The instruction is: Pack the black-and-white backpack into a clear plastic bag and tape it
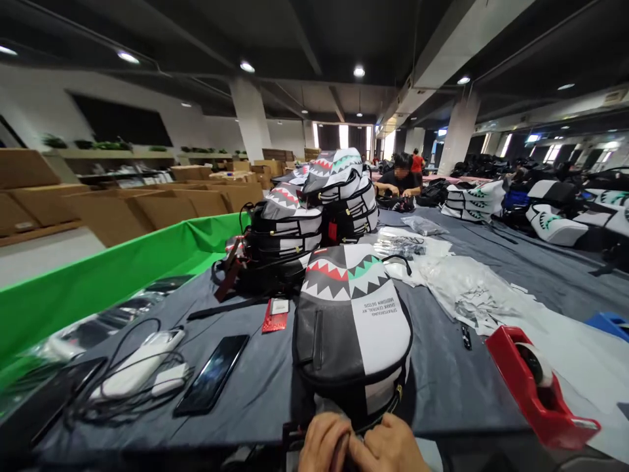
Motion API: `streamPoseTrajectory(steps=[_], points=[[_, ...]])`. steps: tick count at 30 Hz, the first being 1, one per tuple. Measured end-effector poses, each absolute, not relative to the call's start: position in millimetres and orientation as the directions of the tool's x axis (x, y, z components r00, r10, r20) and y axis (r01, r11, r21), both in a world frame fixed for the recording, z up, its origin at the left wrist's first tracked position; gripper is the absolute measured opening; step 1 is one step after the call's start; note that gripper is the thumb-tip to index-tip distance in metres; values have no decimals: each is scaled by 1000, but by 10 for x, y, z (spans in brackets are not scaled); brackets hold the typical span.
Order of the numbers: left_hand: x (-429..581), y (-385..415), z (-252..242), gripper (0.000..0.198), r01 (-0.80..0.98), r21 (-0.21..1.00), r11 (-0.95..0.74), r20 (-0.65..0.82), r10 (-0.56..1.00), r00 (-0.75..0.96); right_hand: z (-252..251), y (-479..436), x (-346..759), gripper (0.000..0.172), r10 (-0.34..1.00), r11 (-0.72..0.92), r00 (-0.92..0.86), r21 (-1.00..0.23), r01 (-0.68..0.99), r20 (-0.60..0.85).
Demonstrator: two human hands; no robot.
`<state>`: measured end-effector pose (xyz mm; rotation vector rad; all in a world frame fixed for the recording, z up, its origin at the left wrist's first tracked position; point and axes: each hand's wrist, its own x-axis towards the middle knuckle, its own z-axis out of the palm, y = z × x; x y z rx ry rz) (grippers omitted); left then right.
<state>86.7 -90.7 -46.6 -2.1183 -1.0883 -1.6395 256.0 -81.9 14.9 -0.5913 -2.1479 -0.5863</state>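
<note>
A black-and-white backpack (351, 328) with a shark-teeth print lies flat on the grey cloth-covered table (250, 400), its lower end towards me. My left hand (324, 446) and my right hand (390, 449) sit close together at the bottom of the view, with their fingers pinched at that lower end. A dark zip and a small gold fitting (399, 392) run just above them. My fingers hide exactly which part they grip.
To the left lie a black smartphone (212, 373) and a white power bank (140, 364) with black cables. A red tape dispenser (533, 387) stands to the right. Ahead are stacked backpacks (289, 242), plastic wrappers (466, 288), and a seated co-worker (400, 180). A green-sided bin (113, 288) runs along the left.
</note>
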Motion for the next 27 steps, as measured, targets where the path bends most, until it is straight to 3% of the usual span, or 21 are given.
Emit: streamPoseTrajectory(steps=[8,13,17,22,27], points=[[773,-1076,-295,28,583,185,-791,864,414,287,188,-958,2783,34,393,843,-700,71,534,597],[745,-978,-145,17,599,122,-792,849,396,350,158,-960,2769,34,408,840,-690,51,540,598],[785,-854,42,33,518,45,-854,843,311,439,174,-949,2746,36,384,838,-663,59,543,643],[840,-743,-31,31,452,98,-887,843,315,436,141,-951,2717,41,418,811,-638,51,583,647],[760,-678,-171,21,367,96,-925,822,282,496,76,-997,2717,33,432,803,-636,48,594,639]])
